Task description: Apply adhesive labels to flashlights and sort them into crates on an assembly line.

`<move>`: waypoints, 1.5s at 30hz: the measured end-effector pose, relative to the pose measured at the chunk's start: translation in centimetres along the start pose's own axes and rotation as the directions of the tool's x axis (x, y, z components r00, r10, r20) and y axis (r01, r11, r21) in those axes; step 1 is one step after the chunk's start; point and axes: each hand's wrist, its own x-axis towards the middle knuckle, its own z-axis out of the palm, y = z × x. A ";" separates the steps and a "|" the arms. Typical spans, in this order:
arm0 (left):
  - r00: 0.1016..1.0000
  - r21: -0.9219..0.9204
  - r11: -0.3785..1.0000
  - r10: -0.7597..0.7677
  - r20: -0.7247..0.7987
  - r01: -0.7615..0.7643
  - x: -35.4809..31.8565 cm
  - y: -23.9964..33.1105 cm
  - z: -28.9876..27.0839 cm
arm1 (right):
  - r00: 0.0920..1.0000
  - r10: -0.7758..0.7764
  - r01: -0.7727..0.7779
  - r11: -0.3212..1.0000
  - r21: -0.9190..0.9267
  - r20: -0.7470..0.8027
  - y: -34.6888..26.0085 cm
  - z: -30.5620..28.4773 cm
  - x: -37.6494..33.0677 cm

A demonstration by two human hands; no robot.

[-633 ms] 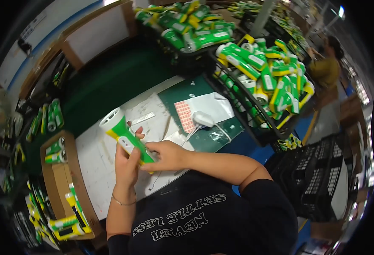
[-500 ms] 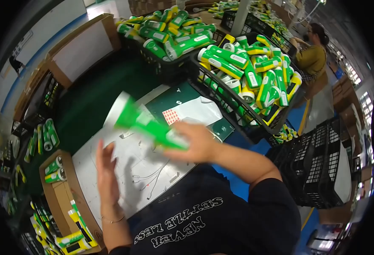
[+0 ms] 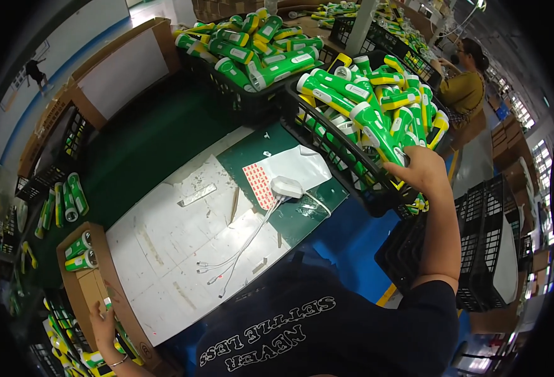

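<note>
A green flashlight with a white head lies tilted on top of the heap in the right black crate. My right hand is closed around its tail end, the thumb along it and the other fingers partly hidden. At the lower left, my left hand is over an open cardboard box, fingers apart. Beneath and beside it are green and yellow flashlights, partly covered by the hand; whether it touches one is unclear. Two more flashlights lie at the box's far end.
On the white work board are a metal strip and thin white cables running from a white charger block. Near it lies a red-dotted sticker sheet. Another full crate stands behind. Black crates are stacked right; a co-worker sits beyond.
My right hand has carried the flashlight from above the board to the right crate. My left hand has moved down and left to the cardboard box. The charger block is now uncovered.
</note>
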 end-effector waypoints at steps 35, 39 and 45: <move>0.823 -0.823 -0.426 0.562 0.084 0.374 -3.0 24.7 1.5 | 0.499 -0.866 0.085 0.061 0.994 0.011 -22.6 9.5 -6.5; 0.832 -0.685 -0.551 0.533 0.151 0.477 -4.2 27.6 6.4 | -0.191 -0.971 -0.759 0.239 0.606 0.144 -27.9 13.2 -8.8; 0.861 -0.839 -0.315 0.408 0.303 0.444 -4.1 27.9 8.7 | 0.439 -0.899 0.029 0.028 0.999 0.013 -28.5 15.9 -8.7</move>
